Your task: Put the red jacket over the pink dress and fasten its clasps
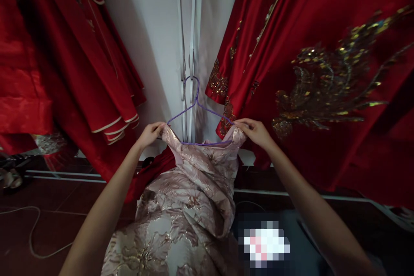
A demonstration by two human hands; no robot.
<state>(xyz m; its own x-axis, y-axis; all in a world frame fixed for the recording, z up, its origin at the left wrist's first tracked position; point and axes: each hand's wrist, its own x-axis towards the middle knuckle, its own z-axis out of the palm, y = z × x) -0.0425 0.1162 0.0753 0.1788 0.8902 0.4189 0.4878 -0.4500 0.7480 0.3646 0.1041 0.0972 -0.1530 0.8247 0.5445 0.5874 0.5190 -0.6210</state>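
Note:
A pale pink brocade dress (194, 198) with gold floral pattern hangs down in front of me, its skirt spreading toward the bottom of the view. Its shoulders sit on a purple hanger (196, 100), whose hook is at a white metal upright. My left hand (151, 133) pinches the dress's left-side shoulder at that end of the hanger. At the opposite end my right hand (255, 131) has its thumb and fingers closed on the other shoulder. The hanger's lower bar shows across the neckline.
Red garments (84, 51) hang on the left, and a red gown (323, 73) with gold sequins hangs on the right. White uprights (193, 17) stand against the wall. Low white rails (268, 192) cross above the dark floor. A cable (32, 241) lies at lower left, near shoes (11, 177).

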